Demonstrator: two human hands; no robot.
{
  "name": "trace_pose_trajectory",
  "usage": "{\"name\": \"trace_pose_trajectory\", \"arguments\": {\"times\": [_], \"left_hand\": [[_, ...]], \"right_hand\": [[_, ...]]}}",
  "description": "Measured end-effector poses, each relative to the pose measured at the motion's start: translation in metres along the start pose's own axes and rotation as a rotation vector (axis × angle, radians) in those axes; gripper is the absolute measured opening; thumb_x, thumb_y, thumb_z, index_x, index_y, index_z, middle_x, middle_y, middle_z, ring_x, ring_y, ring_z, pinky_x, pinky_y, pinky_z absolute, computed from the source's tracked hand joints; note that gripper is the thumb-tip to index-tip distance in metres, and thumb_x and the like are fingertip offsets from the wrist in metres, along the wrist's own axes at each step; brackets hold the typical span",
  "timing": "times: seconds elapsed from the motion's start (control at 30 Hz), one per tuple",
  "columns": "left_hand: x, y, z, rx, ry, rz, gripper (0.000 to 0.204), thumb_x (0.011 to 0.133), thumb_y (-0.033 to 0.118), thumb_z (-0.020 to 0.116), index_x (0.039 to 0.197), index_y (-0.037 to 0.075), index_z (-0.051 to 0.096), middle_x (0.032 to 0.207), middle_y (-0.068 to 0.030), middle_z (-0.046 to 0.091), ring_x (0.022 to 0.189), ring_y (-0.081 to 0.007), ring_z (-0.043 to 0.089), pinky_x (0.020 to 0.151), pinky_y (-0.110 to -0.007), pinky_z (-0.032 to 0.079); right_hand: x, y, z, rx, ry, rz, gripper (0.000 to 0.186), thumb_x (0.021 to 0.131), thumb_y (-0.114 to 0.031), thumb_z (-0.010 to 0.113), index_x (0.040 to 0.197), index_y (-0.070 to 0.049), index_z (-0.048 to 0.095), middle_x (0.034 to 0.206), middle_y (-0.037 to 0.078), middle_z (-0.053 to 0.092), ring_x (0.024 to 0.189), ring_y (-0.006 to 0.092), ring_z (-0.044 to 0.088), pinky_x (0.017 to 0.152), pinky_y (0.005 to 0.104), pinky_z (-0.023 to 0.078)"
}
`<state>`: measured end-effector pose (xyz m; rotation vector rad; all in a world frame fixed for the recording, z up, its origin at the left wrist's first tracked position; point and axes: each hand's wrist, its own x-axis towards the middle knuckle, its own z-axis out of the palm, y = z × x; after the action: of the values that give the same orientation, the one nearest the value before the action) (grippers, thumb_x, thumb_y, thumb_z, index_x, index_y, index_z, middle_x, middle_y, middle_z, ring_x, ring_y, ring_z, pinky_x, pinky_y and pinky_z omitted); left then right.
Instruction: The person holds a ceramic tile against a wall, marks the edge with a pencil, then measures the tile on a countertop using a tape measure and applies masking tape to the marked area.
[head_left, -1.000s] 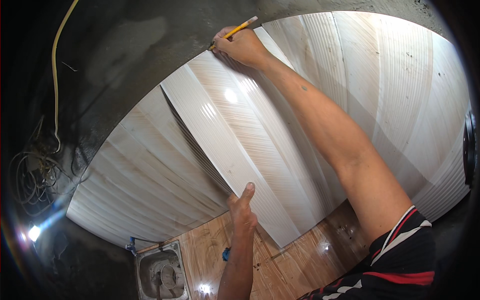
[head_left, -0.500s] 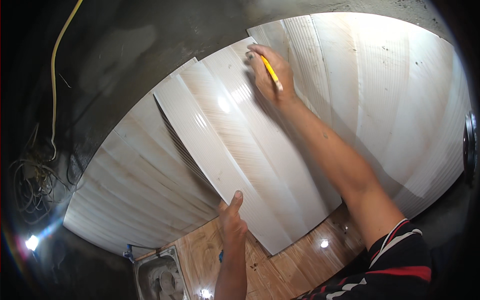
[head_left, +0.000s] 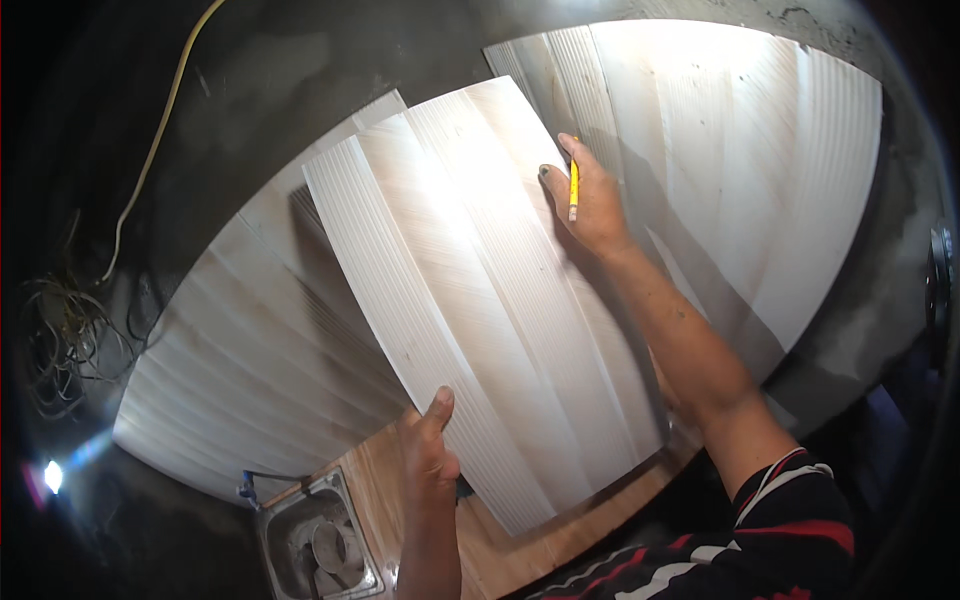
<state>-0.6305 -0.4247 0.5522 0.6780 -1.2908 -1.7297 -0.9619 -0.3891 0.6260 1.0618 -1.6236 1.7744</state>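
Note:
A loose white tile [head_left: 480, 280] with beige stripes and ridged bands stands tilted over the tiled backsplash, its upper end lifted off the wall. My left hand [head_left: 433, 438] grips its lower left edge, thumb on the face, other fingers hidden behind. Along the upper right edge is my right hand [head_left: 590, 200], curled round a yellow pencil [head_left: 573, 190]; whether its fingertips also grip the tile is unclear. Behind, similar tiles cover the wall on the left [head_left: 210, 350] and right [head_left: 760, 150].
A steel sink [head_left: 365, 545] with a faucet [head_left: 250, 485] sits at lower left in a wood-patterned counter [head_left: 380, 470]. A yellow cable [head_left: 170, 115] hangs on the grey cement wall, above coiled wires [head_left: 60, 340] and a bright lamp [head_left: 53, 475].
My right hand, with the pencil, has moved from the tile's top edge down along its right side. The tile has shifted toward me and now stands farther from the wall.

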Motion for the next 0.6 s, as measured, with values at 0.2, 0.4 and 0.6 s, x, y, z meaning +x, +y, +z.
{"name": "trace_pose_trajectory", "arguments": {"times": [0.2, 0.4, 0.6], "left_hand": [[-0.052, -0.018, -0.042, -0.136, 0.035, -0.215, 0.057, 0.093, 0.017, 0.075, 0.137, -0.011, 0.052, 0.123, -0.0232, 0.067, 0.112, -0.0315, 0.067, 0.098, -0.046, 0.054], [-0.084, -0.095, -0.092, -0.171, 0.026, -0.237, 0.056, 0.095, 0.017, 0.073, 0.14, -0.007, 0.051, 0.126, -0.0191, 0.066, 0.112, -0.0284, 0.066, 0.097, -0.041, 0.055], [-0.114, -0.165, -0.109, -0.17, -0.034, -0.184, 0.052, 0.095, 0.012, 0.073, 0.138, -0.008, 0.052, 0.123, -0.0182, 0.067, 0.109, -0.027, 0.067, 0.096, -0.041, 0.056]], "right_hand": [[-0.116, -0.007, -0.059, -0.127, -0.128, 0.145, 0.038, 0.097, -0.022, 0.067, 0.125, 0.004, 0.064, 0.109, 0.026, 0.071, 0.101, 0.0327, 0.07, 0.09, 0.0381, 0.053], [-0.269, -0.001, -0.136, -0.105, -0.253, 0.227, 0.023, 0.098, -0.019, 0.066, 0.108, 0.002, 0.068, 0.088, 0.021, 0.07, 0.079, 0.0305, 0.07, 0.073, 0.0351, 0.053], [-0.397, 0.043, -0.171, -0.168, -0.263, 0.214, 0.02, 0.098, -0.017, 0.065, 0.106, 0.001, 0.068, 0.083, 0.021, 0.069, 0.075, 0.0294, 0.07, 0.068, 0.0357, 0.051]]}}
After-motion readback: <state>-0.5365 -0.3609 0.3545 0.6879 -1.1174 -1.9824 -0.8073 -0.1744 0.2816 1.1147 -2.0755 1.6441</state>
